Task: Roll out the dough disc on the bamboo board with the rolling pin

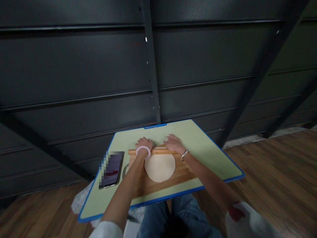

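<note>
A round, flat sheet of pale dough [159, 168] lies on a wooden board [148, 188]. Across its far edge runs a wooden rolling pin [160, 151], lying roughly left to right. My left hand [144, 143], with a coiled band at the wrist, rests over the pin's left part, fingers stretched forward past it. Farther right, my right hand [174, 144], wearing a silver bracelet, lies over the pin with its fingers extended and slightly spread. Both palms press on the pin, and neither hand wraps round it. The pin's right end is hidden by my right hand and wrist.
The board lies on a light green table [210, 158] with a blue edge. A phone [111, 170] sits at the left, beside the board's metal handle [125, 171]. A dark panelled metal wall [119, 109] stands behind the table. A plastic bag [80, 200] is below the left edge.
</note>
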`<move>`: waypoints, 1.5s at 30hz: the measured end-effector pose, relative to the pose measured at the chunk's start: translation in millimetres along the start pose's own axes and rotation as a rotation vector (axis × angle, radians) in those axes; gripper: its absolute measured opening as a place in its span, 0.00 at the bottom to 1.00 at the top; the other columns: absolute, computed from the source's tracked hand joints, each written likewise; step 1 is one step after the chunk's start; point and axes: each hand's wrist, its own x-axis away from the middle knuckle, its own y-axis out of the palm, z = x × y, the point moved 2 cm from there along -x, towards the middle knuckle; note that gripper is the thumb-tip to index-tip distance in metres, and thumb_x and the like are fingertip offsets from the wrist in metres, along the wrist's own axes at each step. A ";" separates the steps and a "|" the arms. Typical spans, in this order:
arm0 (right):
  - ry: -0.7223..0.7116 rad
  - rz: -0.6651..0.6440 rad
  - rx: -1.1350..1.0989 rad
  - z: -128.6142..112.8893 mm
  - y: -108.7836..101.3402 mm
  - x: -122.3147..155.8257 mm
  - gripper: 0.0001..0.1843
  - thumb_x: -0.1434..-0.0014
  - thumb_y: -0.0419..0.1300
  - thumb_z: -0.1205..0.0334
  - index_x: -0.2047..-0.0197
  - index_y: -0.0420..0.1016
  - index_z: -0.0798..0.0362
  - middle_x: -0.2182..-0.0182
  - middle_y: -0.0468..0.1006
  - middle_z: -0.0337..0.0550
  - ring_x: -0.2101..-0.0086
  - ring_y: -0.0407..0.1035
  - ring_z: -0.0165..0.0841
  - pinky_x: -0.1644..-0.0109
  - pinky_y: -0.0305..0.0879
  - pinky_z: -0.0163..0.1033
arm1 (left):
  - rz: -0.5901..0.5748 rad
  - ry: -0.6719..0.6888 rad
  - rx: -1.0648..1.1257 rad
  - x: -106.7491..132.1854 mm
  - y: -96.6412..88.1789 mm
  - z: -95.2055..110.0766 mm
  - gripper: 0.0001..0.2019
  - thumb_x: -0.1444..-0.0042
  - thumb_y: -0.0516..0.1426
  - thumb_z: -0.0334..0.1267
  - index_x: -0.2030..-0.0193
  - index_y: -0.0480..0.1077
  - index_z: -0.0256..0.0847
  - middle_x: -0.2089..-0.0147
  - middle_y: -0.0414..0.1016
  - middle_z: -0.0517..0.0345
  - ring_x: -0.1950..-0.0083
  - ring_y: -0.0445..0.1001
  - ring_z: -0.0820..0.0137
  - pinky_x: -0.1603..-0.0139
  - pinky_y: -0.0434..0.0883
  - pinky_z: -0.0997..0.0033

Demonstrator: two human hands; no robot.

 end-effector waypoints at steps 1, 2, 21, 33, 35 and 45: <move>0.007 0.001 -0.006 -0.8 0.0 4.6 0.29 0.33 0.40 0.49 0.38 0.61 0.58 0.34 0.53 0.54 0.35 0.44 0.42 0.36 0.45 0.52 | -0.005 0.010 -0.004 0.4 -0.4 0.4 0.24 0.41 0.43 0.45 0.47 0.66 0.30 0.44 0.70 0.36 0.43 0.68 0.52 0.47 0.65 0.54; 0.006 0.005 -0.012 -2.1 -0.7 9.8 0.29 0.33 0.39 0.49 0.38 0.60 0.57 0.34 0.52 0.53 0.35 0.43 0.41 0.36 0.44 0.53 | -0.010 0.022 -0.009 0.8 -0.7 0.7 0.24 0.42 0.43 0.45 0.47 0.67 0.30 0.44 0.70 0.36 0.43 0.68 0.52 0.47 0.64 0.53; -0.133 0.339 0.085 -63.4 5.6 123.1 0.28 0.33 0.44 0.57 0.39 0.61 0.72 0.41 0.65 0.64 0.39 0.56 0.43 0.35 0.48 0.46 | 0.047 0.356 -0.095 44.2 -1.6 -26.7 0.23 0.37 0.39 0.41 0.39 0.63 0.42 0.33 0.59 0.53 0.31 0.51 0.65 0.34 0.52 0.54; -0.260 0.334 0.095 -76.5 9.6 161.4 0.25 0.37 0.45 0.73 0.38 0.62 0.65 0.42 0.67 0.57 0.42 0.61 0.39 0.38 0.57 0.42 | 0.052 0.445 -0.083 76.6 -2.9 -61.5 0.26 0.34 0.33 0.39 0.36 0.59 0.41 0.33 0.59 0.54 0.31 0.52 0.63 0.33 0.49 0.52; -0.229 0.322 0.127 -76.2 8.9 167.0 0.26 0.40 0.46 0.76 0.39 0.62 0.67 0.43 0.69 0.59 0.44 0.64 0.40 0.41 0.60 0.42 | 0.054 0.473 -0.067 80.8 -5.1 -64.5 0.25 0.34 0.33 0.40 0.36 0.60 0.44 0.35 0.62 0.56 0.32 0.55 0.62 0.34 0.50 0.50; -0.173 0.401 0.104 -80.0 13.9 186.3 0.24 0.38 0.51 0.67 0.39 0.63 0.66 0.41 0.64 0.62 0.41 0.59 0.45 0.40 0.59 0.49 | 0.126 0.455 0.030 91.0 4.5 -67.5 0.24 0.34 0.34 0.41 0.40 0.63 0.44 0.36 0.63 0.57 0.32 0.54 0.64 0.32 0.45 0.49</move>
